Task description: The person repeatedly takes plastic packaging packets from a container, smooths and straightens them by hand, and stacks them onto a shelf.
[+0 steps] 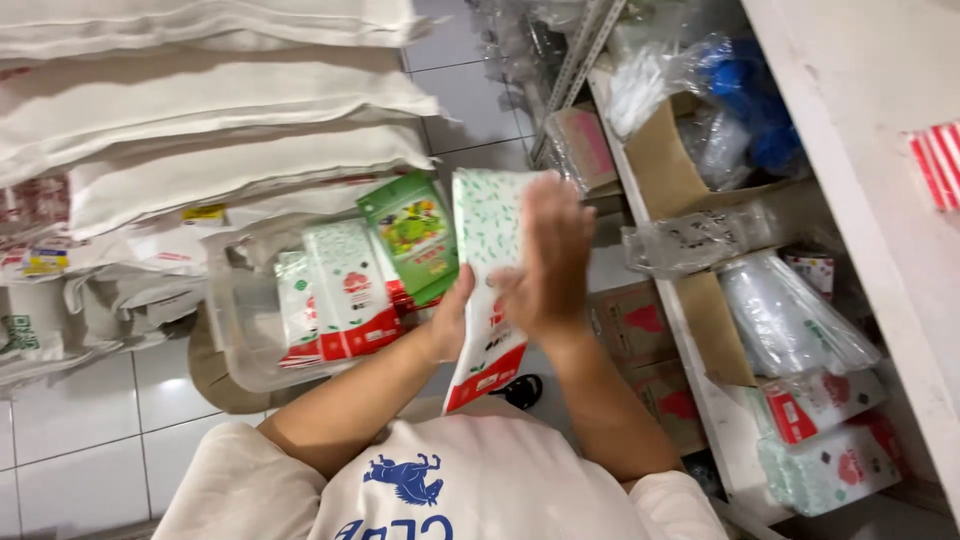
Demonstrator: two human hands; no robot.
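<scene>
White floor tiles [90, 440] run under a cramped storeroom, seen from above the person's own chest.

Held up in front of the chest is a flat packet [487, 285], white with small green specks and a red band at its lower end, standing nearly upright with the red end toward the body. The right hand [548, 262] lies flat against its right face, fingers together and pointing up, covering much of the upper half. The left hand [452, 318] is mostly hidden behind the packet's left edge; only the wrist and the heel of the palm show, pressed to the packet, so the two hands clasp it between them. How the left fingers sit cannot be told.

Just beside the packet on the left, a clear tub [235, 335] holds more packets [345, 295] of the same white, green and red kind, standing on edge, with a green pack [412, 232] leaning behind them. Beyond the tub, white sacks [220, 110] are stacked in layers.

To the right stands a white shelf [860, 150]. On it sit an open carton [665, 165], clear plastic bags [780, 315], some blue things in a bag [750, 95] and, at the near end, more red and white packs [815, 405]. Brown boxes [640, 330] stand low on the floor between the shelf and the person.
</scene>
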